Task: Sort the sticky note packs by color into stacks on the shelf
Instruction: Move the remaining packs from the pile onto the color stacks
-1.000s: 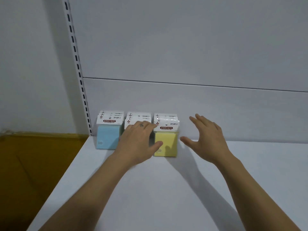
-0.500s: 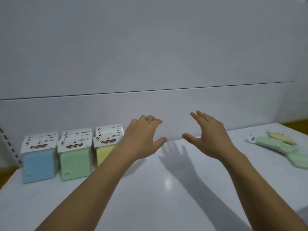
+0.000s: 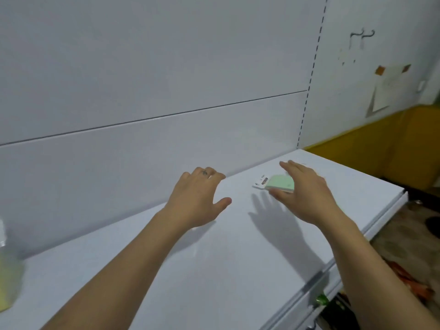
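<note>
A green sticky note pack (image 3: 278, 182) with a white header card lies flat on the white shelf (image 3: 214, 258) toward its right end. My right hand (image 3: 302, 194) hovers over it with fingers spread, thumb just in front of the pack, covering its right part. My left hand (image 3: 200, 198) floats open above the shelf to the left of the pack, holding nothing. At the far left edge a blurred yellow stack (image 3: 8, 279) of packs is partly in view.
The shelf's white back panel (image 3: 142, 103) rises right behind my hands. The shelf's right front edge (image 3: 381, 225) drops off to a dark floor. A slotted upright (image 3: 307, 86) stands at the back right corner, with a yellow wall beyond.
My view and both hands have swung right, away from the blue, green and yellow stacks. My right hand has reached the loose green pack at the shelf's right end.
</note>
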The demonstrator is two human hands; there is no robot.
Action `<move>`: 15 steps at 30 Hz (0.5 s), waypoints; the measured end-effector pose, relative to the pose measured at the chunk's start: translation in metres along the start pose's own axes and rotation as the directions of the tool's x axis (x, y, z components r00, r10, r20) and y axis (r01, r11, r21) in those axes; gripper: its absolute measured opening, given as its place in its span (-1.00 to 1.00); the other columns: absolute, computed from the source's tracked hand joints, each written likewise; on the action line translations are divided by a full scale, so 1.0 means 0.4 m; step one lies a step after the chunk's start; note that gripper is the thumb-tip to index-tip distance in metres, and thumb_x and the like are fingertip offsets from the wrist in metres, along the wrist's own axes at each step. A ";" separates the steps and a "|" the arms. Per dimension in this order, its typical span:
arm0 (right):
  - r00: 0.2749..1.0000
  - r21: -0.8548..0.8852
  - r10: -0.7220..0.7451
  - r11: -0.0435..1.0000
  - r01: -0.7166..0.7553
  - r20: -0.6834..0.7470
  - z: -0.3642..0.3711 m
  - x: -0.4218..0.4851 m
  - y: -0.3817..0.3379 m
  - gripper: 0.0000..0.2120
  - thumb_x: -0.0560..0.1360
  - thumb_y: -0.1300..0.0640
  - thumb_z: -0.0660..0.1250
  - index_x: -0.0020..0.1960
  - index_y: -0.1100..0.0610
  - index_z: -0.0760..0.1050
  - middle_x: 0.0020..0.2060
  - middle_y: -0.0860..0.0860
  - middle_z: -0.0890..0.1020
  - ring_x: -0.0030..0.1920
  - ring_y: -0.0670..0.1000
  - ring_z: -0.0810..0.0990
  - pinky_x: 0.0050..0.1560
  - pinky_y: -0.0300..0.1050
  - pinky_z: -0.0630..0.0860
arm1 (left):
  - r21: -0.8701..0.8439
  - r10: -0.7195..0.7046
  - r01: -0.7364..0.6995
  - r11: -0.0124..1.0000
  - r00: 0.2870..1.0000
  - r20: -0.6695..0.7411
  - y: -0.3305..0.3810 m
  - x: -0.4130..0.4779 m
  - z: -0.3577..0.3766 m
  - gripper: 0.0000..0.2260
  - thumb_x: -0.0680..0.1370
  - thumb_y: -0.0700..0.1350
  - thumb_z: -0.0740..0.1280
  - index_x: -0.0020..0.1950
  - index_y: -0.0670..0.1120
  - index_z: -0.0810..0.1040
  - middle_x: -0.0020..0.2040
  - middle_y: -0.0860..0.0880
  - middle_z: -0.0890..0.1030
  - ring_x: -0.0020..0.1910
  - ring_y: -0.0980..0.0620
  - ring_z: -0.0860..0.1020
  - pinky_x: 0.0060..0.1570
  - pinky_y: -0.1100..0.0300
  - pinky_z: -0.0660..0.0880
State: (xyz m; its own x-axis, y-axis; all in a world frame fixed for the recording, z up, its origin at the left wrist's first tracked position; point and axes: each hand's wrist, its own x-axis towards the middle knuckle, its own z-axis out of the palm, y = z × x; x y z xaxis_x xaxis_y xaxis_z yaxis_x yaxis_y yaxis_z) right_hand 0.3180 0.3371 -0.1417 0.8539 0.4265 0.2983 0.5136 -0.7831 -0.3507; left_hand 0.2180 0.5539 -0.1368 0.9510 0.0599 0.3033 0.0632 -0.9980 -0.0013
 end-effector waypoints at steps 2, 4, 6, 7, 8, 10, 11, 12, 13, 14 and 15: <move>0.999 -0.015 0.043 0.999 -0.042 0.007 0.001 0.005 0.077 -0.33 0.49 -0.20 0.29 0.51 -0.01 0.19 0.52 -0.03 0.23 0.51 0.00 0.15 0.44 0.00 0.12 | -0.013 0.021 -0.021 1.000 1.000 0.020 0.054 0.047 0.034 -0.48 0.55 0.23 0.17 0.46 0.06 0.27 0.42 0.05 0.34 0.39 0.02 0.29 0.29 0.09 0.25; 0.996 -0.033 0.088 0.996 -0.087 0.028 -0.005 0.010 0.148 -0.32 0.49 -0.22 0.28 0.51 -0.01 0.18 0.51 -0.01 0.23 0.49 0.03 0.18 0.43 0.02 0.15 | -0.021 0.042 -0.041 0.999 0.998 0.043 0.107 0.090 0.065 -0.48 0.55 0.22 0.18 0.45 0.05 0.27 0.42 0.05 0.35 0.39 0.02 0.29 0.28 0.08 0.25; 0.990 -0.036 0.133 0.991 -0.132 0.038 -0.016 0.014 0.211 -0.31 0.50 -0.22 0.28 0.53 -0.01 0.16 0.51 0.00 0.23 0.49 0.05 0.19 0.42 0.04 0.17 | -0.025 0.061 -0.059 0.998 0.997 0.056 0.155 0.129 0.091 -0.48 0.55 0.22 0.19 0.45 0.05 0.28 0.42 0.05 0.36 0.38 0.02 0.30 0.28 0.07 0.25; 0.988 -0.038 0.151 0.988 -0.150 0.038 -0.020 0.016 0.238 -0.31 0.50 -0.22 0.27 0.53 -0.01 0.15 0.51 0.00 0.23 0.48 0.06 0.20 0.42 0.06 0.18 | -0.026 0.069 -0.067 0.997 0.996 0.057 0.177 0.148 0.103 -0.49 0.55 0.21 0.20 0.45 0.05 0.29 0.42 0.05 0.36 0.38 0.02 0.30 0.28 0.07 0.25; 0.985 -0.037 0.169 0.985 -0.167 0.043 -0.023 0.017 0.263 -0.31 0.51 -0.21 0.27 0.53 -0.01 0.13 0.51 0.00 0.23 0.48 0.06 0.20 0.42 0.08 0.19 | -0.027 0.075 -0.074 0.997 0.996 0.056 0.198 0.167 0.113 -0.49 0.55 0.21 0.20 0.45 0.05 0.29 0.42 0.04 0.36 0.38 0.01 0.30 0.27 0.07 0.25; 0.977 -0.020 0.202 0.979 -0.201 0.062 -0.020 0.017 0.304 -0.31 0.51 -0.21 0.27 0.54 -0.02 0.12 0.51 0.00 0.23 0.47 0.08 0.23 0.42 0.11 0.23 | -0.031 0.083 -0.081 0.996 0.995 0.061 0.238 0.199 0.132 -0.49 0.55 0.20 0.21 0.45 0.06 0.29 0.42 0.04 0.36 0.39 0.00 0.31 0.28 0.06 0.26; 0.973 -0.010 0.217 0.976 -0.217 0.074 -0.014 0.016 0.321 -0.30 0.51 -0.22 0.26 0.54 -0.02 0.11 0.50 0.00 0.24 0.46 0.08 0.25 0.41 0.11 0.25 | -0.035 0.084 -0.081 0.996 0.994 0.070 0.257 0.211 0.141 -0.49 0.55 0.20 0.21 0.45 0.05 0.29 0.42 0.04 0.36 0.39 0.00 0.31 0.28 0.06 0.26; 0.969 0.000 0.230 0.973 -0.231 0.086 -0.007 0.016 0.335 -0.29 0.50 -0.24 0.26 0.54 -0.01 0.12 0.49 0.01 0.25 0.45 0.09 0.27 0.40 0.11 0.26 | -0.037 0.082 -0.079 0.996 0.993 0.081 0.274 0.223 0.149 -0.49 0.55 0.20 0.21 0.46 0.05 0.28 0.42 0.03 0.36 0.38 0.00 0.31 0.28 0.05 0.27; 0.966 0.008 0.240 0.970 -0.242 0.099 0.000 0.016 0.347 -0.29 0.50 -0.25 0.26 0.53 -0.01 0.12 0.49 0.02 0.27 0.44 0.09 0.29 0.39 0.10 0.28 | -0.037 0.080 -0.076 0.996 0.992 0.094 0.288 0.232 0.157 -0.49 0.55 0.20 0.21 0.46 0.05 0.28 0.42 0.02 0.36 0.38 -0.01 0.31 0.28 0.05 0.28; 0.962 0.012 0.248 0.968 -0.251 0.111 0.008 0.017 0.357 -0.28 0.49 -0.26 0.25 0.53 0.00 0.13 0.48 0.03 0.28 0.43 0.09 0.30 0.37 0.10 0.29 | -0.036 0.076 -0.073 0.997 0.991 0.107 0.300 0.242 0.163 -0.49 0.55 0.20 0.21 0.46 0.04 0.28 0.41 0.02 0.36 0.37 -0.01 0.32 0.27 0.05 0.28; 0.960 0.012 0.255 0.966 -0.258 0.120 0.014 0.019 0.365 -0.28 0.49 -0.27 0.25 0.53 0.00 0.13 0.47 0.03 0.30 0.42 0.10 0.32 0.36 0.10 0.30 | -0.038 0.071 -0.067 0.997 0.991 0.117 0.309 0.250 0.169 -0.48 0.55 0.19 0.21 0.46 0.04 0.28 0.41 0.02 0.37 0.36 -0.02 0.32 0.26 0.05 0.29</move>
State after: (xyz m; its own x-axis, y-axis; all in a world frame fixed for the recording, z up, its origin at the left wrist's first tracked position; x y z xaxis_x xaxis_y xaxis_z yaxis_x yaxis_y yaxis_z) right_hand 0.3999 0.2285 -0.1958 0.9602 0.2642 0.0902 0.2770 -0.8610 -0.4265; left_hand 0.3415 0.4379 -0.1710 0.9820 -0.0096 0.1887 -0.0125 -0.9998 0.0142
